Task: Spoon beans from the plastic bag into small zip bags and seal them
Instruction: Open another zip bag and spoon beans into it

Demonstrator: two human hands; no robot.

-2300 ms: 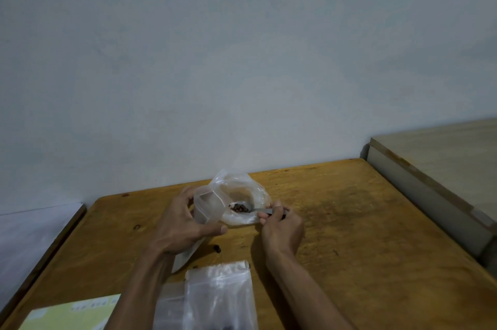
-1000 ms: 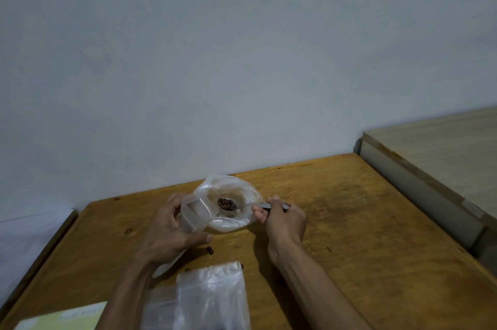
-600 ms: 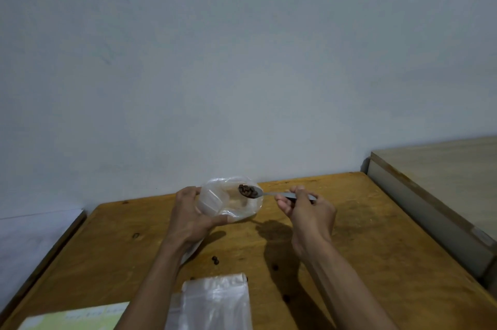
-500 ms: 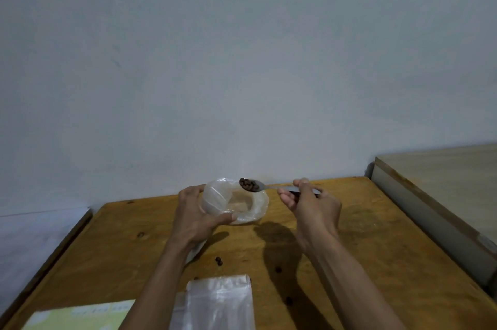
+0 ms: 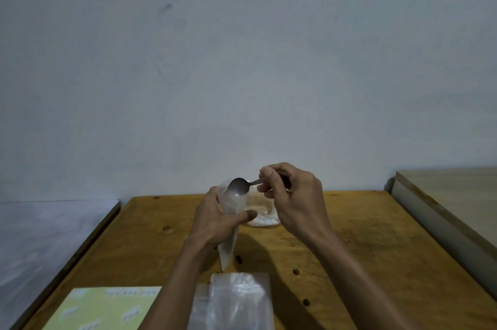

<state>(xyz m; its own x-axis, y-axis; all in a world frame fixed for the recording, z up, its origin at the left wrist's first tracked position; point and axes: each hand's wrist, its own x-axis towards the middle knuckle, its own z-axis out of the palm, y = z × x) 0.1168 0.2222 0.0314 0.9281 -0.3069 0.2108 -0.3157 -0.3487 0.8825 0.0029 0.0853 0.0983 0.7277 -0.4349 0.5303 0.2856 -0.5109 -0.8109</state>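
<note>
Spoon (image 5: 238,185) risen, tipped over zip bag (image 5: 231,211) | left hand (image 5: 217,219) grips bag | right hand (image 5: 293,200) pinches spoon

Spoon (image 5: 240,186) handle mostly hidden inside right hand (image 5: 295,200); bowl turned away, contents not discernible. Plastic bag (image 5: 265,215) at frame centre largely covered by both hands; beans inside too blurred to tell. Small zip bag (image 5: 231,224) partly behind left hand (image 5: 215,222). Stack of zip bags (image 5: 236,300) and yellow sheet (image 5: 105,308) cut off at bottom edge.
</note>
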